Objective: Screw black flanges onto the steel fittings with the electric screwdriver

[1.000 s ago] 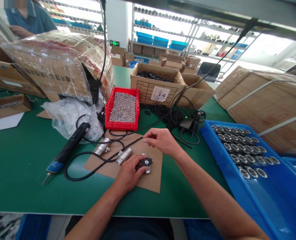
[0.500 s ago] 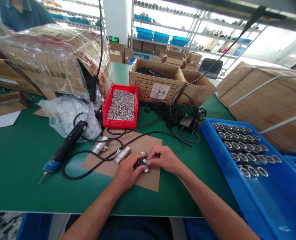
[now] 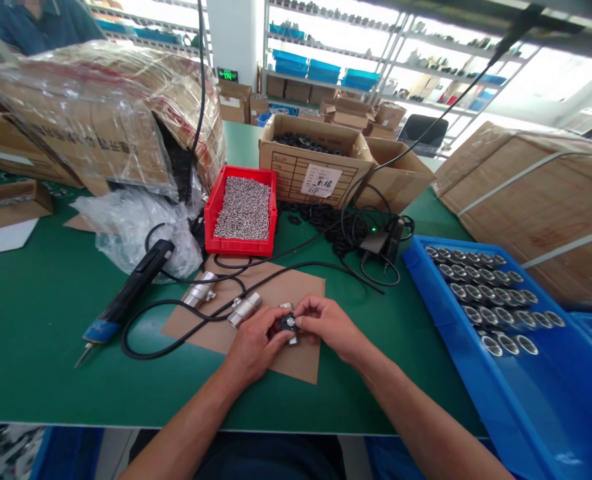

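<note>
Over a piece of brown cardboard [image 3: 303, 363], my left hand [image 3: 256, 343] grips a silver metal valve body [image 3: 293, 341] with a black flat part [image 3: 283, 323] on top. A round bright piece shows in the middle of the black part. From the right, my right hand [image 3: 333, 327] is closed, thumb and forefinger pinched at the edge of the black part; whether a small piece sits between those fingertips is hidden. Just left of my left hand lies a second silver valve body [image 3: 245, 309], with a third valve body [image 3: 199, 289] farther left.
An electric screwdriver [image 3: 129, 293] lies at left, its black cable looping over the cardboard. Behind stand a red bin [image 3: 240, 247] of small metal screws and a carton [image 3: 286, 177] of black parts. At right, a blue tray [image 3: 456, 353] holds rows of metal cylinders.
My right fingertips have shifted slightly right and off the round bright piece, which shows more fully now. My left hand keeps its hold on the valve body.
</note>
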